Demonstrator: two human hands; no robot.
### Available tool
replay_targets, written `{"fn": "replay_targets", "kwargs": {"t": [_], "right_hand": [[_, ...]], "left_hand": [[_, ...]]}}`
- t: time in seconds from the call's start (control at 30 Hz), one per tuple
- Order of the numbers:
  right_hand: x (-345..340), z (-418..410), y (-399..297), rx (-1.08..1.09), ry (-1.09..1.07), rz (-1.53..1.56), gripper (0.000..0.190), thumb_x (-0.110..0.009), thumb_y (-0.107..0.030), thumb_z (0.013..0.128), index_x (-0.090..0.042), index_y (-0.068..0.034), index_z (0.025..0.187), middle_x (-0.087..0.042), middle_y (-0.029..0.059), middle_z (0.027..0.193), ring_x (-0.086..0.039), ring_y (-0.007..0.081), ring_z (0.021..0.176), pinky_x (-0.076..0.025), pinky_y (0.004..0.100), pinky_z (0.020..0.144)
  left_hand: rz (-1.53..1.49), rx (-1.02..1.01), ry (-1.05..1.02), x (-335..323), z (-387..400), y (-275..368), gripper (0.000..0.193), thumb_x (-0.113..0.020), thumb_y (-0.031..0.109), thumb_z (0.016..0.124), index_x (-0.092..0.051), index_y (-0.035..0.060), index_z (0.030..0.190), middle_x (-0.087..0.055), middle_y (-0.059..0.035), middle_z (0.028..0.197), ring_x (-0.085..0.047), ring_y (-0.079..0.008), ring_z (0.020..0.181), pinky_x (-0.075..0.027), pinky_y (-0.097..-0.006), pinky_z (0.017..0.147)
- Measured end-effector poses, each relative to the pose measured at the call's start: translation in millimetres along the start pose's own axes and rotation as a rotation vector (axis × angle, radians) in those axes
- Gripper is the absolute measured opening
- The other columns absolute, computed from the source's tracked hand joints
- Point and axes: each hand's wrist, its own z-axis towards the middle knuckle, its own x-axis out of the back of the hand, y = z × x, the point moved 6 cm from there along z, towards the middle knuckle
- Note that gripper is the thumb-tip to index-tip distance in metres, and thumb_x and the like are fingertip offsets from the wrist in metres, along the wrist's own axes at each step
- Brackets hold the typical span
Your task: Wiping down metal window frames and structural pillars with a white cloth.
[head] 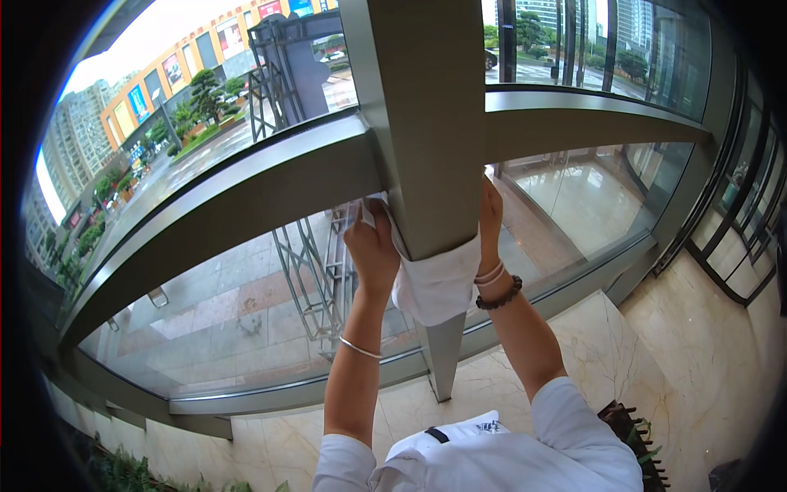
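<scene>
A white cloth is wrapped across the near face of a grey metal window post. On the post's left side my left hand grips one end of the cloth, its fingers curled just below the crossbar. My right hand is at the post's right side, near the cloth's other end. The post hides most of its fingers, and what they hold there does not show. Below the cloth, the lower part of the post runs down to the marble floor.
Large glass panes flank the post, with a metal truss outside. Right, a dark-framed glass door stands over the marble floor. Green plants grow at the lower left; a dark slatted planter is at the lower right.
</scene>
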Motion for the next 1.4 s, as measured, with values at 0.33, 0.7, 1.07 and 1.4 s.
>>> {"fn": "replay_targets", "kwargs": {"t": [0.33,0.7,1.07,1.4], "right_hand": [[-5,9,2,0.201,0.116,-0.721,0.035,-0.04,-0.023,0.092,-0.045,0.003,0.07,-0.039,0.0175,0.05,-0.031,0.0187,0.043,-0.028,0.0333,0.04],[-7,-41,-48,0.119,0.162,-0.248,0.033,-0.04,-0.022,0.093,-0.041,-0.004,0.066,-0.036,-0.0023,0.054,-0.03,0.0022,0.053,-0.024,0.0215,0.045],[90,-218,29,-0.297,-0.13,-0.85,0.033,-0.042,-0.022,0.089,-0.047,0.001,0.066,-0.039,0.0144,0.049,-0.037,0.0247,0.043,-0.029,0.0377,0.043],[160,-339,38,-0.78,-0.532,-0.786,0.034,-0.041,-0.025,0.092,-0.048,-0.001,0.068,-0.039,0.0009,0.05,-0.035,0.0084,0.046,-0.027,0.0272,0.042]], "left_hand": [[-0.133,0.003,0.177,16,-4,30,0.039,-0.037,0.02,0.094,-0.051,-0.0044,0.067,-0.046,-0.0072,0.047,-0.04,-0.0091,0.042,-0.029,-0.027,0.039],[-0.002,0.112,0.002,-10,-21,-44,0.023,-0.043,0.013,0.087,-0.055,-0.006,0.079,-0.053,-0.0215,0.055,-0.053,-0.0345,0.047,-0.038,-0.0399,0.044],[0.253,0.523,-0.356,-17,-246,-166,0.023,-0.046,0.025,0.085,-0.054,0.0038,0.08,-0.056,-0.0251,0.071,-0.054,-0.0441,0.068,-0.043,-0.0506,0.06],[0.149,1.365,-0.086,27,-504,-123,0.037,-0.038,0.029,0.086,-0.058,0.0,0.074,-0.058,-0.0147,0.056,-0.061,-0.0273,0.054,-0.048,-0.0392,0.059]]}}
